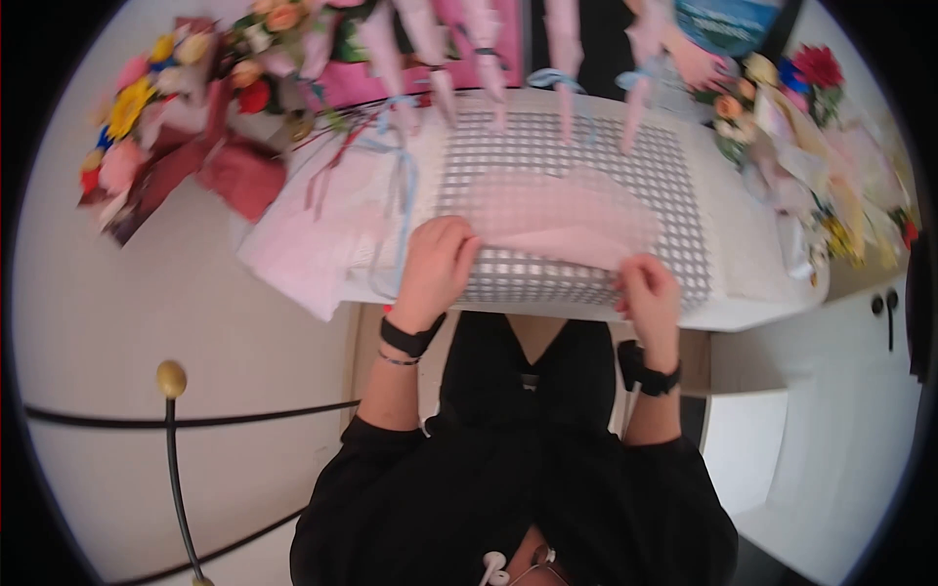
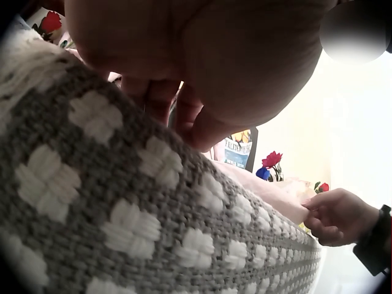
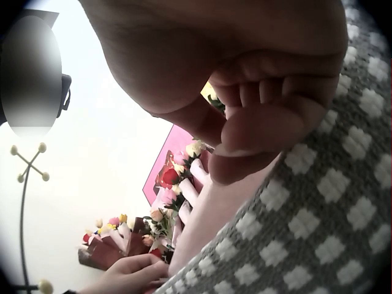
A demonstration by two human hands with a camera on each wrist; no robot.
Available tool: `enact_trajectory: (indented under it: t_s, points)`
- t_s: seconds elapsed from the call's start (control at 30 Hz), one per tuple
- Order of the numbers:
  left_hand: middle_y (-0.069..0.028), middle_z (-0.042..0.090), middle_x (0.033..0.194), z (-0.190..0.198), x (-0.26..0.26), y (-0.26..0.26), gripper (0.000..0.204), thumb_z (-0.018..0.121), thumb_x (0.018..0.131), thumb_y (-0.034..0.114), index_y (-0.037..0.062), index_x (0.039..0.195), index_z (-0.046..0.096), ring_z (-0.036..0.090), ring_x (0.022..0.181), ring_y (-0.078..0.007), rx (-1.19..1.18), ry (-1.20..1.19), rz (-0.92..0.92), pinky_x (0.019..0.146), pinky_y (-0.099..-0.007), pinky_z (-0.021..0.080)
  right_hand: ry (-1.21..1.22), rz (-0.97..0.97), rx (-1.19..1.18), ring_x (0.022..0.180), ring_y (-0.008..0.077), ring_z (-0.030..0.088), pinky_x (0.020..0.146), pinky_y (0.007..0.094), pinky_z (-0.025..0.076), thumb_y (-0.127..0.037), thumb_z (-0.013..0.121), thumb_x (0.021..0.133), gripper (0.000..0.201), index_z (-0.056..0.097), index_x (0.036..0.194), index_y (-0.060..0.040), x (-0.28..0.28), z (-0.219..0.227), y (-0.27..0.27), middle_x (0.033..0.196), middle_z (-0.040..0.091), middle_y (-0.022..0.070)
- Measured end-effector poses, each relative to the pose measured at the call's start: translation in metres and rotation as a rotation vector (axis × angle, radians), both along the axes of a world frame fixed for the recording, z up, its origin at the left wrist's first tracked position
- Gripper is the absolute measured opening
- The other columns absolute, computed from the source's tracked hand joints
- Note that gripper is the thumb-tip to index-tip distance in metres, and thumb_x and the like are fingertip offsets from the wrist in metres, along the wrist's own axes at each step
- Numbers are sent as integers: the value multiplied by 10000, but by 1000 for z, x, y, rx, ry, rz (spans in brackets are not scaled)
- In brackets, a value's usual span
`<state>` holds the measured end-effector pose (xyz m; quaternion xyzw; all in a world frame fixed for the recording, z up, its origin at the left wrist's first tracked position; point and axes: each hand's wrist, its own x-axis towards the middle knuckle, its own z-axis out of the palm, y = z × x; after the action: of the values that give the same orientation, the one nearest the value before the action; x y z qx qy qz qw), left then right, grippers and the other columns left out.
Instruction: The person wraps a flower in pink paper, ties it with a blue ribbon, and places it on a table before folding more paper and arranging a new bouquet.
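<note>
A folded sheet of translucent pink wrapping paper (image 1: 567, 217) lies across the grey-and-white checked cloth (image 1: 684, 181) in front of me. My left hand (image 1: 438, 262) pinches its left end, with the palm low over the cloth in the left wrist view. At the near right corner, my right hand (image 1: 650, 298) grips the paper between thumb and curled fingers. The left wrist view also has this right hand (image 2: 343, 215) at the paper's corner. In the right wrist view the pink paper (image 3: 214, 205) stretches from the fingertips toward the left hand (image 3: 131, 275).
Several pink-wrapped bouquets (image 1: 567, 68) with blue ribbons line the table's back edge. More pink paper (image 1: 303, 239) and ribbons (image 1: 403, 195) lie left. Flower bunches (image 1: 122, 137) stand at the far left, others (image 1: 772, 127) at the right. A white cabinet (image 1: 821, 371) stands right.
</note>
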<state>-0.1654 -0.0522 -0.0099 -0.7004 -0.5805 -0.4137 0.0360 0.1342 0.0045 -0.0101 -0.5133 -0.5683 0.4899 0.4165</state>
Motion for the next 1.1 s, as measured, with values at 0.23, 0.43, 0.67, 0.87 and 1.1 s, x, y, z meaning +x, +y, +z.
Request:
enact_trajectory:
  t_s: [0.23, 0.43, 0.67, 0.87, 1.1]
  points:
    - [-141, 646, 968, 12, -85, -58, 223, 620, 763, -1, 24, 984, 609, 609, 945, -365, 74, 40, 421, 823, -446, 478, 33, -75, 91, 539, 72, 570, 413, 210, 387, -257, 626, 984, 280, 701, 1056, 3, 29, 1, 14, 669, 616, 16]
    - [-182, 385, 1517, -8, -128, -130, 753, 678, 720, 68, 133, 1431, 441, 346, 1417, -357, -388, 236, 793, 1120, -556, 308, -65, -48, 54, 481, 55, 500, 395, 205, 353, -281, 616, 985, 297, 715, 1026, -4, 32, -5, 14, 669, 609, 6]
    - [-180, 470, 1442, -25, -146, -134, 586, 679, 821, 133, 130, 1382, 510, 415, 1369, -341, -257, 287, 758, 1100, -537, 322, -163, -75, 100, 455, 36, 450, 392, 208, 338, -233, 655, 953, 238, 722, 1070, -36, 18, -4, 15, 627, 556, -29]
    - [-149, 719, 954, 11, -170, -118, 203, 603, 961, 156, 13, 1097, 651, 698, 898, -308, 73, -197, 879, 782, -348, 523, -109, -50, 42, 447, 35, 440, 393, 205, 335, -222, 649, 956, 233, 719, 1071, -31, 21, -1, 14, 624, 553, -31]
    - [-68, 718, 914, 44, -122, -103, 187, 668, 941, 141, -13, 1046, 664, 663, 870, -106, 136, -489, 709, 739, -304, 533, -141, -20, 74, 466, 36, 439, 409, 205, 330, -162, 656, 939, 189, 721, 1068, -40, 24, -9, 15, 671, 569, -38]
